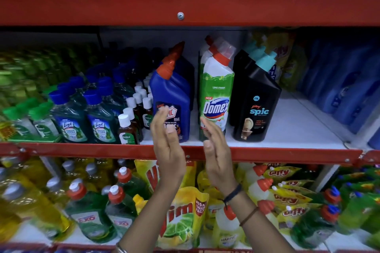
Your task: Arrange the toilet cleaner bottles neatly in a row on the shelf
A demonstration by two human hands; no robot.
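Red shelf (267, 154) edges blurred — our left hand (167, 146) and right hand (216, 154) hovered spread, empty, hiding lower labels of the blue bottle (171, 96) and Domex bottle (218, 92) standing there.

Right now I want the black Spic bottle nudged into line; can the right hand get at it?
Probably yes. The right hand is open beside the Domex bottle, the black Spic bottle stands next on its right at the shelf front, and nothing lies between them.
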